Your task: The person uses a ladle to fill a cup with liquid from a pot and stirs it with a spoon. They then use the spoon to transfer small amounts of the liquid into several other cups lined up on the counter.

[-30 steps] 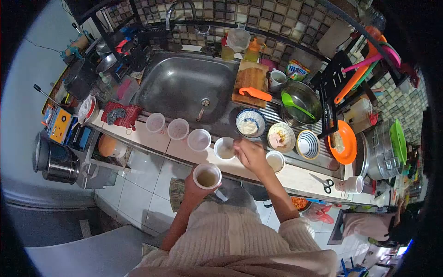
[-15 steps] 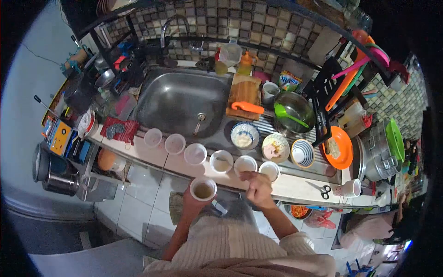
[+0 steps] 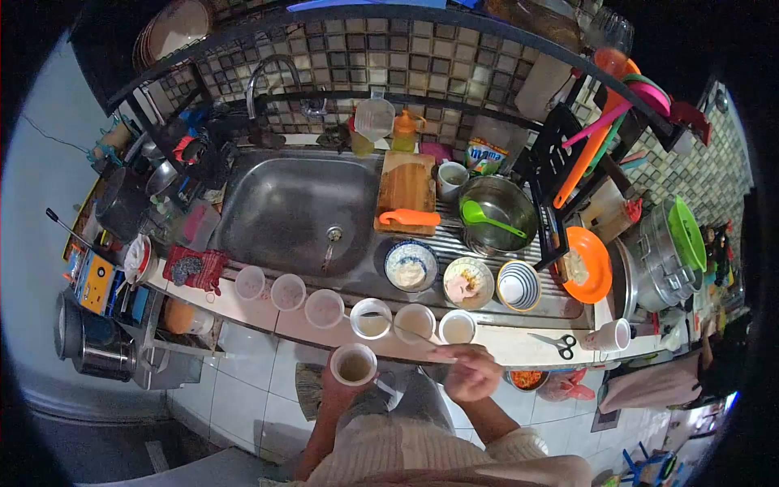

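Observation:
My left hand (image 3: 341,394) is wrapped round a white plastic cup (image 3: 355,365) holding brownish liquid, in front of the counter edge. My right hand (image 3: 472,375) has its fingers closed on the end of a thin spoon (image 3: 416,334), which slants left over the row of cups. Under and beside the spoon stand a cup of pale liquid (image 3: 415,319), another such cup (image 3: 458,328) to its right and a third (image 3: 371,321) to its left. Farther left, several translucent cups (image 3: 324,309) continue the row; whether they hold anything is hard to see.
Behind the cups lie a steel sink (image 3: 280,203), a cutting board (image 3: 408,178) with an orange-handled tool (image 3: 410,217), bowls (image 3: 411,266) and a steel pot (image 3: 499,215) with a green ladle (image 3: 487,217). Rightward are an orange plate (image 3: 596,264), scissors (image 3: 560,345) and a tipped cup (image 3: 610,335).
My right hand has drawn back from over the cups toward my body and slightly right, so the spoon shows now. My left hand still holds its cup. The whole view has shifted a little.

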Motion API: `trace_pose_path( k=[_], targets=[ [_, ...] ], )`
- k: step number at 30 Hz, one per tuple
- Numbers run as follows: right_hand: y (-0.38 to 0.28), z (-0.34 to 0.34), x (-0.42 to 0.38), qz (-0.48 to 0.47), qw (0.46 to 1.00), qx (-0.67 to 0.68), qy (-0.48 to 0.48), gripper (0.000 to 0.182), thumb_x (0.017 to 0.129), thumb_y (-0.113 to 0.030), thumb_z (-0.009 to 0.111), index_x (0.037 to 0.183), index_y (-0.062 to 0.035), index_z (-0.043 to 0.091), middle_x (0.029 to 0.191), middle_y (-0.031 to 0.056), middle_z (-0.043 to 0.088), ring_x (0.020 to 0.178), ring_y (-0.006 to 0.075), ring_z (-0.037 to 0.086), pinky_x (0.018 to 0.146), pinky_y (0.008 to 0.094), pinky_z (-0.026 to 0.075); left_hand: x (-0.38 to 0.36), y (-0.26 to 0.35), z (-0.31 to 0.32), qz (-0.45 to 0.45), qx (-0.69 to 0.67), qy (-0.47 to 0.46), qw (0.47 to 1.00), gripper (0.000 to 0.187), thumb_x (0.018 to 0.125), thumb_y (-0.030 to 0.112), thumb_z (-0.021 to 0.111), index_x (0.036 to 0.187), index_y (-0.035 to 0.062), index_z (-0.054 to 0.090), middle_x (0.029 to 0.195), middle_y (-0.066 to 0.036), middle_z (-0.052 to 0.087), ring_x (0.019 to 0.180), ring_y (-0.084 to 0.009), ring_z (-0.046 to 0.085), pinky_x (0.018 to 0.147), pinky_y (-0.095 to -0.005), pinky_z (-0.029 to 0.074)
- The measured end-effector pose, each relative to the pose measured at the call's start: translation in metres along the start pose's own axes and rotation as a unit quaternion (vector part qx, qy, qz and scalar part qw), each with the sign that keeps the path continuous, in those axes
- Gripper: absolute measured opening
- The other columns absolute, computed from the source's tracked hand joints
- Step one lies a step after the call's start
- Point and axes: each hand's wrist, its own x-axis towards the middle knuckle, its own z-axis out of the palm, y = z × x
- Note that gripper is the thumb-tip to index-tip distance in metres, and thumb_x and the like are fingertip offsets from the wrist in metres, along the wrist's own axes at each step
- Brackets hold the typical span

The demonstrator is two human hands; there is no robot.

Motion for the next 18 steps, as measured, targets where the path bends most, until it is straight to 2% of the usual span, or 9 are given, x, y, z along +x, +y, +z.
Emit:
trace_pose_path(
  k=[1, 4, 5, 7, 9, 11, 13, 14, 18],
  targets=[
    [0.001, -0.003, 0.0, 0.003, 0.996, 0.062, 0.062, 0.02, 0.091, -0.023, 0.038, 0.094, -0.0033, 0.04, 0.074, 0.0159, 0.059, 0.065, 0.027, 0.063, 0.056, 0.0348, 0.051, 0.003, -0.005, 0.001, 0.001, 0.001, 0.001, 1.0, 0.061, 0.054, 0.016, 0.082, 0.104, 0.0025, 0.05, 0.098, -0.009, 0.057, 0.09, -0.017, 0.055, 0.08, -0.0325, 0.044],
    [0.005, -0.034, -0.001, 0.036, 0.976, -0.186, -0.105, 0.017, 0.092, -0.021, 0.034, 0.098, -0.0059, 0.036, 0.073, 0.0154, 0.062, 0.063, 0.0244, 0.063, 0.055, 0.0319, 0.05, -0.008, -0.024, -0.006, -0.065, -0.024, -0.034, 0.997, 0.062, 0.054, 0.015, 0.082, 0.105, 0.0031, 0.049, 0.099, -0.009, 0.057, 0.091, -0.0177, 0.055, 0.08, -0.0328, 0.044],
    [0.006, -0.035, 0.01, -0.014, 0.969, -0.206, -0.135, 0.014, 0.091, -0.017, 0.035, 0.096, -0.0048, 0.04, 0.07, 0.0129, 0.064, 0.061, 0.0243, 0.063, 0.056, 0.0303, 0.049, -0.01, -0.023, -0.007, -0.056, -0.023, -0.031, 0.998, 0.061, 0.053, 0.013, 0.082, 0.104, 0.003, 0.049, 0.095, -0.008, 0.057, 0.086, -0.0168, 0.055, 0.076, -0.0315, 0.045],
    [0.009, -0.038, 0.017, -0.02, 0.959, -0.232, -0.164, 0.014, 0.09, -0.014, 0.037, 0.091, -0.0025, 0.045, 0.068, 0.0105, 0.064, 0.06, 0.0235, 0.063, 0.057, 0.03, 0.049, -0.01, -0.019, -0.005, -0.052, -0.028, -0.026, 0.998, 0.06, 0.053, 0.01, 0.082, 0.103, 0.0029, 0.049, 0.091, -0.007, 0.058, 0.081, -0.0158, 0.055, 0.072, -0.0301, 0.047],
    [0.016, -0.033, 0.016, -0.011, 0.966, -0.207, -0.157, 0.014, 0.088, -0.012, 0.039, 0.087, -0.0013, 0.048, 0.067, 0.0101, 0.063, 0.059, 0.0219, 0.063, 0.058, 0.0305, 0.05, -0.012, -0.005, -0.008, 0.051, 0.043, -0.02, 0.998, 0.062, 0.053, 0.01, 0.082, 0.104, 0.0023, 0.048, 0.093, -0.008, 0.058, 0.082, -0.0164, 0.056, 0.074, -0.0303, 0.047],
    [0.024, -0.029, 0.009, 0.006, 0.966, -0.192, -0.172, 0.008, 0.085, -0.006, 0.044, 0.084, -0.0016, 0.051, 0.069, 0.0088, 0.064, 0.061, 0.0203, 0.063, 0.059, 0.0299, 0.05, -0.016, 0.005, -0.006, 0.043, 0.018, 0.002, 0.999, 0.061, 0.053, 0.009, 0.082, 0.104, 0.0024, 0.049, 0.093, -0.008, 0.058, 0.083, -0.0172, 0.056, 0.075, -0.0309, 0.046],
    [0.033, -0.022, 0.002, -0.057, 0.947, -0.232, -0.215, 0.008, 0.079, -0.001, 0.05, 0.087, -0.0019, 0.053, 0.074, 0.0081, 0.064, 0.062, 0.0197, 0.063, 0.058, 0.0288, 0.049, -0.019, 0.002, -0.007, 0.036, -0.021, 0.001, 0.999, 0.06, 0.053, 0.009, 0.081, 0.103, 0.0026, 0.049, 0.094, -0.008, 0.058, 0.085, -0.0176, 0.056, 0.076, -0.0313, 0.046],
    [0.037, -0.018, 0.001, -0.062, 0.947, -0.226, -0.219, 0.015, 0.067, -0.001, 0.062, 0.08, -0.0044, 0.055, 0.076, 0.0094, 0.061, 0.059, 0.0218, 0.06, 0.052, 0.0307, 0.048, -0.02, -0.001, -0.008, 0.034, -0.022, 0.003, 0.999, 0.06, 0.053, 0.009, 0.081, 0.103, 0.0026, 0.049, 0.094, -0.008, 0.058, 0.085, -0.0176, 0.056, 0.076, -0.0313, 0.046],
    [0.044, -0.009, 0.002, -0.024, 0.928, -0.266, -0.261, 0.013, 0.067, -0.001, 0.062, 0.077, -0.0037, 0.054, 0.072, 0.0094, 0.059, 0.057, 0.0213, 0.059, 0.048, 0.0305, 0.046, -0.021, -0.008, -0.013, -0.003, -0.018, -0.016, 1.0, 0.06, 0.053, 0.008, 0.081, 0.103, 0.0027, 0.049, 0.094, -0.008, 0.057, 0.084, -0.0167, 0.056, 0.075, -0.0308, 0.046]
  ],
)
